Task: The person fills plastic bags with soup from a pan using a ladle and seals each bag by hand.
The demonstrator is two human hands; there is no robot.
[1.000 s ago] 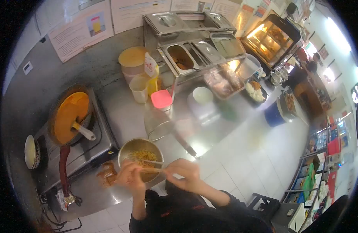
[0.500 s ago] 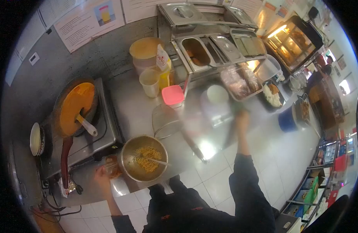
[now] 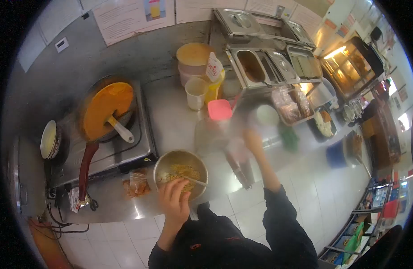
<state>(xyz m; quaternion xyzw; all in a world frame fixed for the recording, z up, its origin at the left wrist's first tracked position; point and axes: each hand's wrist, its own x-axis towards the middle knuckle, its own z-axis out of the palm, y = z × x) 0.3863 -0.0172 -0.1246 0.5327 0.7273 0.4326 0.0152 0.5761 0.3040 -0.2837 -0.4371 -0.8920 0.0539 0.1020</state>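
My left hand (image 3: 175, 201) is over the near rim of a steel mixing bowl (image 3: 205, 172), its fingers stretched out and slightly apart. Crumbly yellow noodles (image 3: 184, 172) lie in the bowl with a fork (image 3: 195, 180), whose handle leans toward the right rim. I cannot tell whether the fingers touch the rim. My right hand (image 3: 254, 141) is reaching over the counter, blurred by motion and haze; its fingers are unclear. Near it are a hazy pinkish, see-through item (image 3: 237, 154) and a pink-lidded tub (image 3: 220, 110). Right of the hand lies something green (image 3: 288, 138).
On the left stove (image 3: 146, 134) sits a pan of orange sauce (image 3: 103, 110) with a pale-handled utensil (image 3: 121, 130). Clear packets (image 3: 138, 183) lie left of the bowl. Behind stand a plastic cup (image 3: 196, 94), steel food pans (image 3: 249, 67) and a tray of wrapped packs (image 3: 291, 105).
My left hand has left the clear packets and moved right to the bowl. My right hand has moved left, away from the green thing. The camera view has shifted.
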